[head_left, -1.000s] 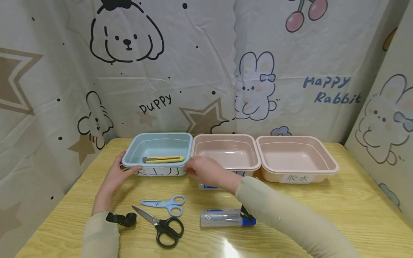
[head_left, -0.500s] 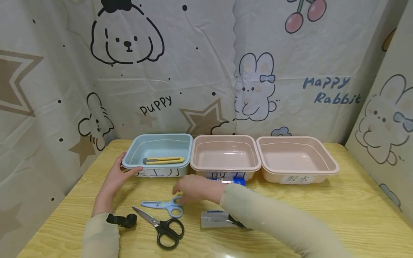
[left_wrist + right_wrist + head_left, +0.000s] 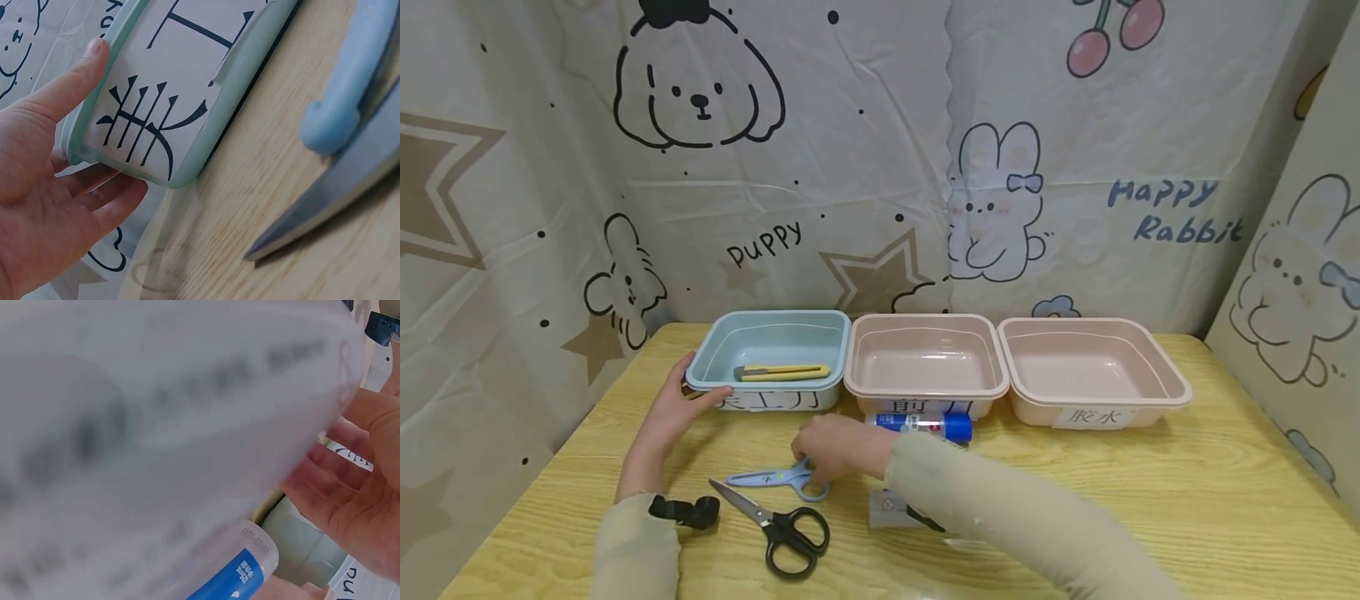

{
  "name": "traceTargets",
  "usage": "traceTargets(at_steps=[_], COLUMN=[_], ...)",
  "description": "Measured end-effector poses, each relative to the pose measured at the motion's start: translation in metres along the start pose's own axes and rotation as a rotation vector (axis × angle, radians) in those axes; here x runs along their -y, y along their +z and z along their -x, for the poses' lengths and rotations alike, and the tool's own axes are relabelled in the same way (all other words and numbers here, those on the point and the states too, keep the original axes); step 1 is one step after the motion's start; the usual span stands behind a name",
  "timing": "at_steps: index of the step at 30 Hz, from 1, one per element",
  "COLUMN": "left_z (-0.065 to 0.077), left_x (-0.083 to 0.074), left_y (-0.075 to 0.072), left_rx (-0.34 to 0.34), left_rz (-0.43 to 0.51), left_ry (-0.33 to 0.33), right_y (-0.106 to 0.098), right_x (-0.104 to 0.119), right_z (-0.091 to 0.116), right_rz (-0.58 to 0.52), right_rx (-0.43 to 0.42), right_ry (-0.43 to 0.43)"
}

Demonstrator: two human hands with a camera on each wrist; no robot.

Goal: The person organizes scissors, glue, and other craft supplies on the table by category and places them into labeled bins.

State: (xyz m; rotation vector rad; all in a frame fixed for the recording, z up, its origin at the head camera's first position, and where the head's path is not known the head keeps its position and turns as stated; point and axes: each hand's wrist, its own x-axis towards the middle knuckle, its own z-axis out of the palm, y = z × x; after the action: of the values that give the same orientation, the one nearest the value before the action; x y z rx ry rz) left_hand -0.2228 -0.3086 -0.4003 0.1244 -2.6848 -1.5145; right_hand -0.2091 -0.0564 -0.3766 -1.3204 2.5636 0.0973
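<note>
Left grip (image 3: 672, 410) holding blue box (image 3: 778, 342), right grip (image 3: 838, 447) at blue scissors (image 3: 775, 478), closure unclear, black scissors (image 3: 781, 527) near, sleeve (image 3: 1000, 504) across clear bottle (image 3: 887, 510)

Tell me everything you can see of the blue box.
The pale blue box is rectangular, open-topped, plastic-looking, with rounded corners. A white label with black characters is on its front. It stands on the table, left of the middle pink box, holding a yellow utility knife. The left hand grips its left end.

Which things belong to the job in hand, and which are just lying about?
Likely in use: blue bin, held by the left hand; blue scissors, at the right hand.

Likely idle: black scissors, yellow cutter, blue-capped tube, clear bottle, pink bins.
</note>
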Motion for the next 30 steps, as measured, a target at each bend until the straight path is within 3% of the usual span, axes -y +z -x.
traceTargets(at_steps=[4,13,22,30], left_z=[0.0,-0.001,-0.002,-0.001], left_x=[0.001,0.001,0.001,0.001], left_y=[0.0,0.001,0.0,-0.001], left_rx=[-0.002,-0.001,-0.001,0.006], left_rz=[-0.008,-0.008,-0.005,0.002], left_ry=[-0.005,-0.004,0.0,-0.001], right_y=[0.001,-0.006,-0.025,-0.038], right_x=[0.0,-0.003,-0.01,-0.038], right_z=[-0.002,0.004,0.029,0.053], right_rz=[-0.041,-0.022,0.002,-0.045], right_rx=[0.004,-0.031,-0.188,-0.291], right_ry=[0.015,0.017,-0.06,-0.089])
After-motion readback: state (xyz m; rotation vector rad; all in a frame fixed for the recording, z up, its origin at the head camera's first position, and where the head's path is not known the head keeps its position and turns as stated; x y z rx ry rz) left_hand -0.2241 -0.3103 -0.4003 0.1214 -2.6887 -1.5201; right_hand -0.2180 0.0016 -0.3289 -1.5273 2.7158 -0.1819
